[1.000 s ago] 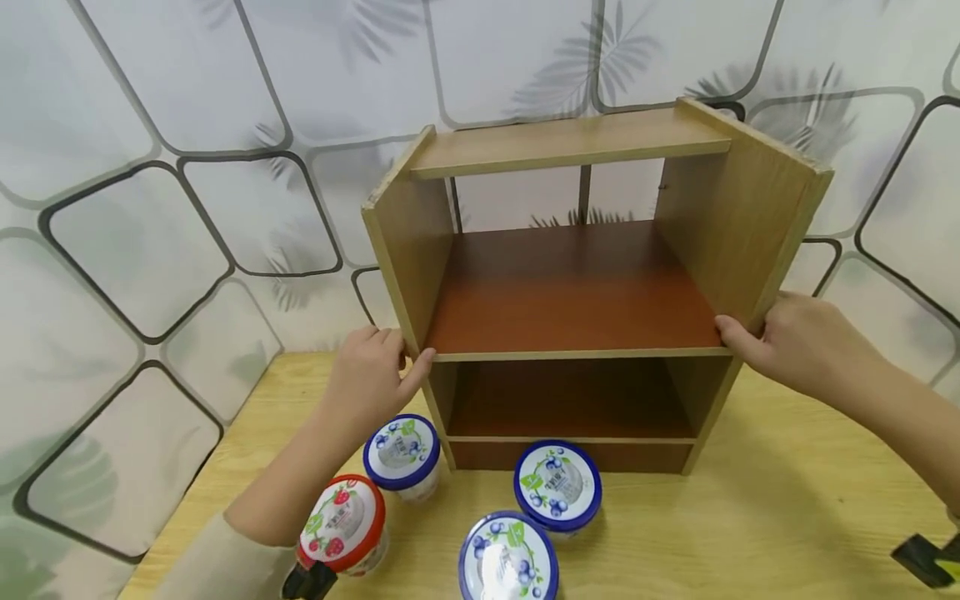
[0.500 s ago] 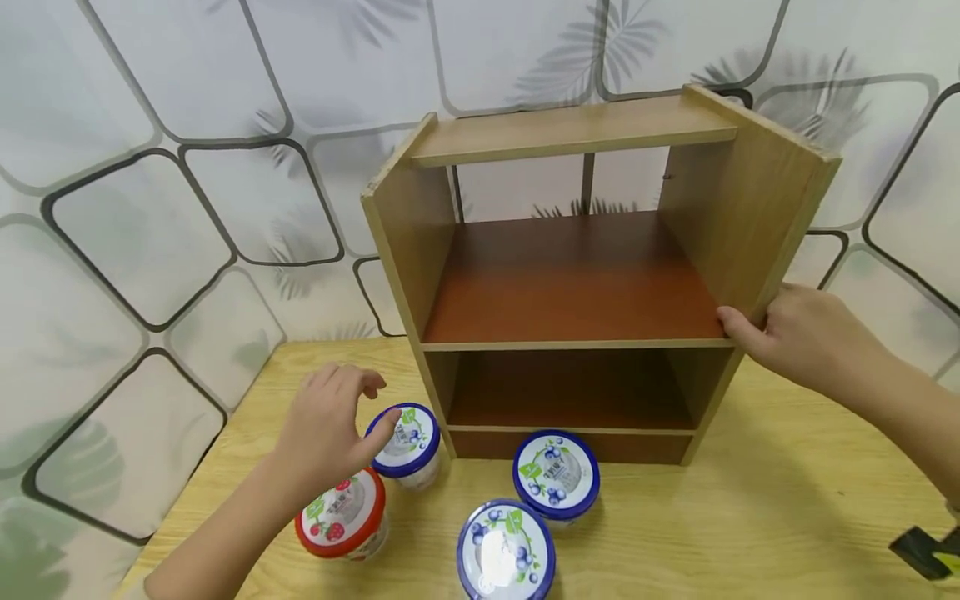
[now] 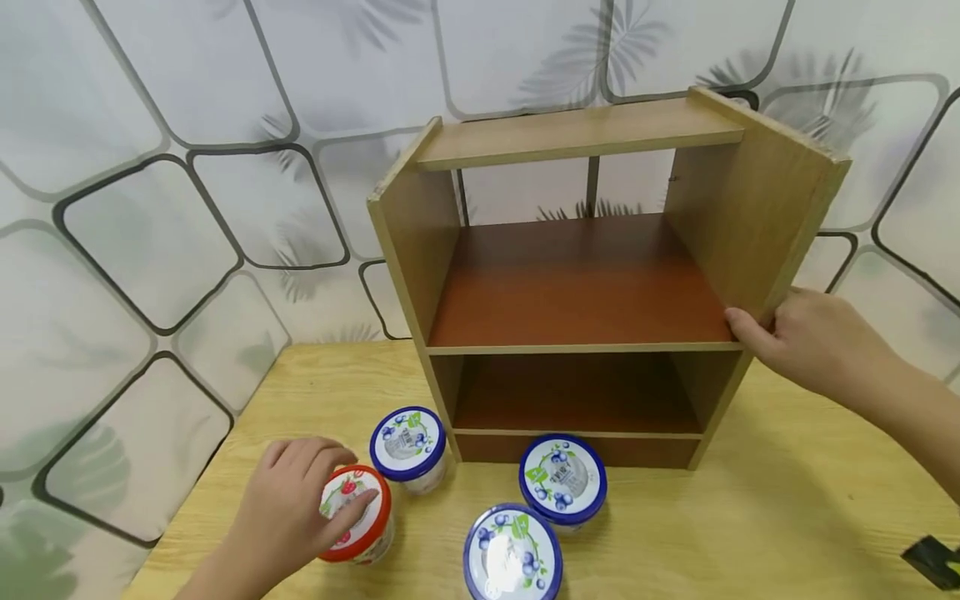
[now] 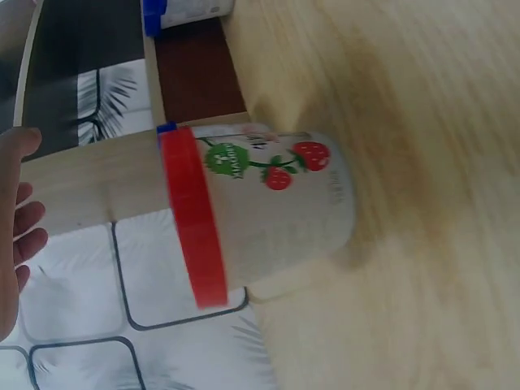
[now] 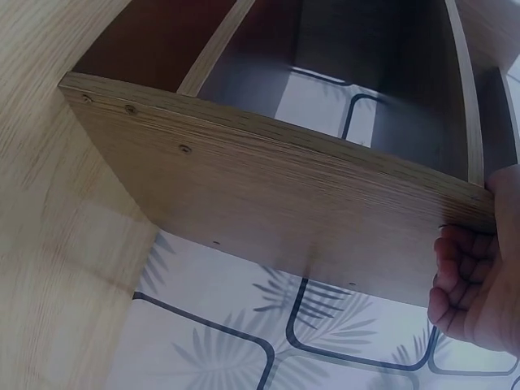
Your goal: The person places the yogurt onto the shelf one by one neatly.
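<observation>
A small wooden shelf unit with reddish-brown boards stands upright on the table. My right hand grips the front edge of its right side panel, thumb inside by the middle board and fingers curled on the outer face, as the hand in the right wrist view confirms. Over a red-lidded tub with strawberries hovers my left hand, thumb and fingers spread and holding nothing. The left wrist view shows a gap between this hand and the lid of the strawberry tub.
Blueberry tubs with blue lids stand nearby: one tub at the unit's left front corner, another tub before its base, and a third tub nearer me. Behind the wooden table hangs a patterned cloth.
My left hand has let go of the unit's left side panel and moved left and down to above the strawberry tub. The right hand keeps its grip on the right panel.
</observation>
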`<state>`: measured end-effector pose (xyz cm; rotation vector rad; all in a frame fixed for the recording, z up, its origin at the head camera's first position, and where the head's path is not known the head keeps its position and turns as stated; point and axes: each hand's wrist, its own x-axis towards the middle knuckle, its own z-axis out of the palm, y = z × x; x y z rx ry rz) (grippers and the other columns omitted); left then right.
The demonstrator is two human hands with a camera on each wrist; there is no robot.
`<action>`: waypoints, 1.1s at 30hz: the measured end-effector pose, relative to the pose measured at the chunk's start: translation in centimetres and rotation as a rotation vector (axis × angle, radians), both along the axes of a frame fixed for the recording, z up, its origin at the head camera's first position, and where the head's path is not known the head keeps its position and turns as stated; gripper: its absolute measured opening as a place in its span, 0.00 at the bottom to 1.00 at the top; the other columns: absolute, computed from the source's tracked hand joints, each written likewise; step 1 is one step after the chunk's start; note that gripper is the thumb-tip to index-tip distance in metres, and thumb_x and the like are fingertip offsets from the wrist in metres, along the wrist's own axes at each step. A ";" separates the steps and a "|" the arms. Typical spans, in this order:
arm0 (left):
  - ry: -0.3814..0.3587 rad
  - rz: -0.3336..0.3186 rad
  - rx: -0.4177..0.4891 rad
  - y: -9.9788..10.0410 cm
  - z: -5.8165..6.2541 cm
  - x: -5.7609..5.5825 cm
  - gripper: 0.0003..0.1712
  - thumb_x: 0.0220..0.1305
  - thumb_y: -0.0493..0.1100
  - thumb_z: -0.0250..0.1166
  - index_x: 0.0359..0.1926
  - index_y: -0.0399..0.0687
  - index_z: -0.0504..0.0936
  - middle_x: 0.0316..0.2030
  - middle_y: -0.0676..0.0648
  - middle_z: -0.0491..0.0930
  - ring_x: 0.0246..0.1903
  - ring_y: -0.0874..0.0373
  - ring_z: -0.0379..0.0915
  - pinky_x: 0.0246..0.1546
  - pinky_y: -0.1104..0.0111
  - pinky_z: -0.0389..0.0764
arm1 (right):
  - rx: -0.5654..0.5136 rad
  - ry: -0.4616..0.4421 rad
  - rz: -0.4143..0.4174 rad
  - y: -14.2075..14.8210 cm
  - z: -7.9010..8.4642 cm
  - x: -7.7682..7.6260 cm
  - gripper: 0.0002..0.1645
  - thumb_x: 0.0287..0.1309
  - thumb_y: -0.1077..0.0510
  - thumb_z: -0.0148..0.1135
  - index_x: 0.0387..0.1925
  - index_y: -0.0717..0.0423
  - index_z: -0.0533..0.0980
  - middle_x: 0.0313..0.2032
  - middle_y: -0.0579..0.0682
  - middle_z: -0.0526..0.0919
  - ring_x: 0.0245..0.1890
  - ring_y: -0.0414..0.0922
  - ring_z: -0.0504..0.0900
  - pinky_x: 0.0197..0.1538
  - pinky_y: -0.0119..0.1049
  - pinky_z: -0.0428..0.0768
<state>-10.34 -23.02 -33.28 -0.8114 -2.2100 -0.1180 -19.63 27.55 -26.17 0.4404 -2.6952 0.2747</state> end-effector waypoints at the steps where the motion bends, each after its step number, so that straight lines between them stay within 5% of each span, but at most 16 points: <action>1: 0.024 -0.022 -0.017 -0.2 -0.2 0.1 0.31 0.66 0.66 0.46 0.27 0.44 0.77 0.26 0.49 0.78 0.28 0.53 0.74 0.32 0.57 0.72 | -0.001 -0.005 -0.001 0.0 0.0 0.0 0.34 0.67 0.48 0.47 0.05 0.53 0.58 0.09 0.46 0.58 0.14 0.42 0.58 0.19 0.35 0.58; 11: 0.251 -0.401 -0.048 -1.9 -1.9 0.3 0.25 0.64 0.59 0.56 0.15 0.50 0.73 0.16 0.54 0.72 0.18 0.60 0.67 0.22 0.64 0.69 | -0.008 0.021 0.006 0.0 -0.2 -0.1 0.33 0.67 0.48 0.46 0.05 0.53 0.58 0.08 0.45 0.58 0.13 0.42 0.58 0.18 0.35 0.57; 14: 0.269 -0.458 -0.034 -2.3 -2.3 0.6 0.25 0.62 0.59 0.59 0.14 0.50 0.74 0.15 0.54 0.73 0.17 0.61 0.66 0.23 0.66 0.67 | -0.011 0.020 0.004 0.0 -0.3 -0.1 0.34 0.67 0.48 0.46 0.05 0.53 0.58 0.09 0.45 0.58 0.13 0.42 0.58 0.18 0.35 0.57; 22: 0.338 -0.419 0.009 -3.5 -4.2 0.3 0.29 0.58 0.64 0.61 0.12 0.50 0.71 0.15 0.53 0.71 0.17 0.59 0.67 0.29 0.62 0.64 | -0.014 0.020 -0.003 -0.1 -0.2 -0.1 0.35 0.68 0.48 0.45 0.04 0.52 0.57 0.07 0.44 0.57 0.12 0.42 0.58 0.18 0.35 0.57; 33: 0.217 -0.356 -0.077 -5.4 -6.2 0.5 0.27 0.62 0.65 0.57 0.18 0.51 0.76 0.18 0.55 0.73 0.20 0.61 0.68 0.29 0.62 0.70 | -0.022 -0.002 -0.017 -0.2 -0.2 0.1 0.37 0.68 0.48 0.44 0.02 0.53 0.56 0.06 0.42 0.55 0.11 0.42 0.57 0.18 0.35 0.57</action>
